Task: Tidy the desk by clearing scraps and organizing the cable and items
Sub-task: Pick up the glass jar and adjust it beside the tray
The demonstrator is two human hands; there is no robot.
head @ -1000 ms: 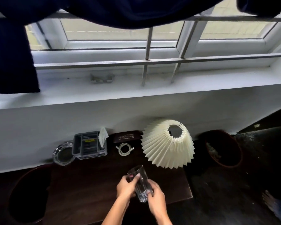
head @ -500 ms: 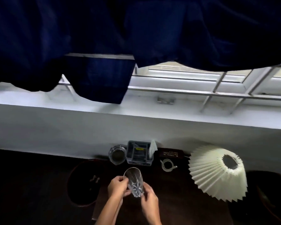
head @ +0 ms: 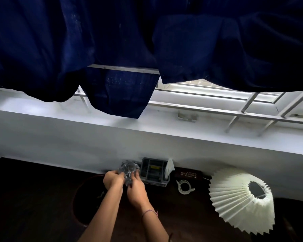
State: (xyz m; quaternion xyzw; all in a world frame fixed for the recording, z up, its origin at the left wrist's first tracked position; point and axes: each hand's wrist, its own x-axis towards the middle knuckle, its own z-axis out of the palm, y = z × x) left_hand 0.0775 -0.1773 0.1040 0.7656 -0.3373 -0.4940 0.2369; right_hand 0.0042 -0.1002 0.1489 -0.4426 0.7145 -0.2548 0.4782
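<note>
Hands holding a clear cut-glass tumbler (head: 128,169) at the back of the dark wooden desk (head: 164,206).
Left hand (head: 112,180) and right hand (head: 136,188) both have fingers curled round the tumbler, just left of the grey compartment tray (head: 153,172). To my eye it wants setting down upright and gently, base first, clear of the tray's wall. The coiled white cable (head: 184,186) and pleated cream lampshade (head: 234,203) lie further right, below the white wall.

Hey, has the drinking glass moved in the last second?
Yes. The glass went away from the person toward the wall, from right of the grey organizer to just left of it.
</note>
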